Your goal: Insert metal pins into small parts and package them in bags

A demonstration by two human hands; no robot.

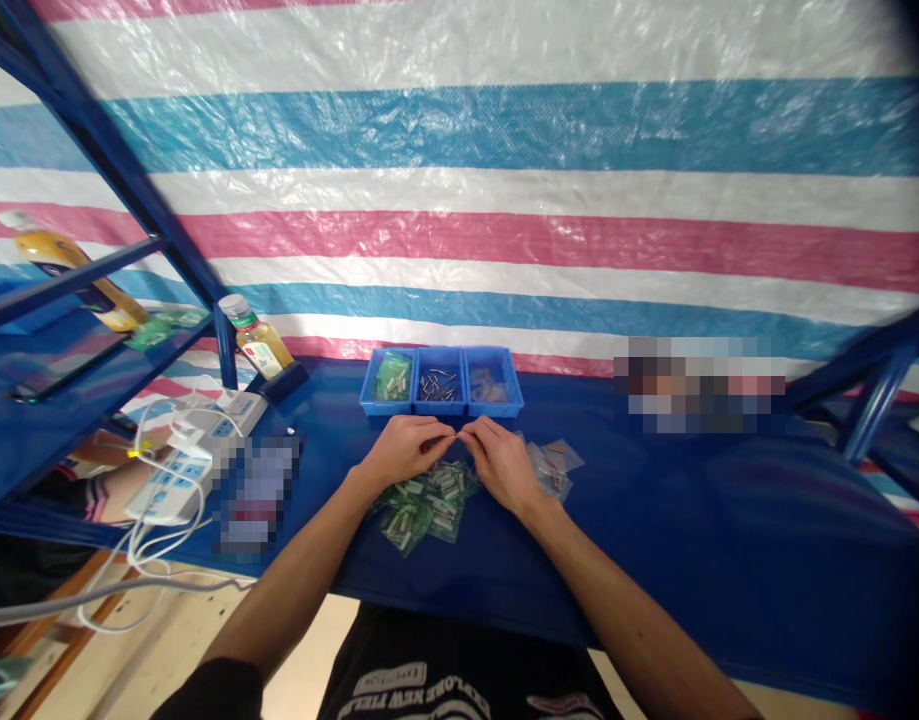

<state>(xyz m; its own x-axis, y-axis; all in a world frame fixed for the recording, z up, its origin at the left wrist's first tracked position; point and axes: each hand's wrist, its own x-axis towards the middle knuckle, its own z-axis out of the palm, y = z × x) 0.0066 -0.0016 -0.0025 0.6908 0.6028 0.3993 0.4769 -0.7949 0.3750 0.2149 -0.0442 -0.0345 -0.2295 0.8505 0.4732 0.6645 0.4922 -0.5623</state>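
Note:
My left hand (405,449) and my right hand (504,465) meet fingertip to fingertip above the table, just in front of the blue bins. Both are closed in a pinch; whatever lies between the fingers is too small to make out. Below them is a pile of green plastic bags (421,510) holding short silvery pieces. Beside my right hand lie clear plastic bags (564,462) with small brownish pieces inside. The left bin (388,408) holds a green bag with light pieces, the middle bin (440,408) loose metal pins, the right bin (493,410) clear bags.
On the left of the blue table (654,540) are a white power strip (170,490) with tangled cables, a blurred-out flat object (256,495) and a bottle (260,340). Blue frame posts (879,390) flank the table. Striped sheeting (504,130) hangs behind.

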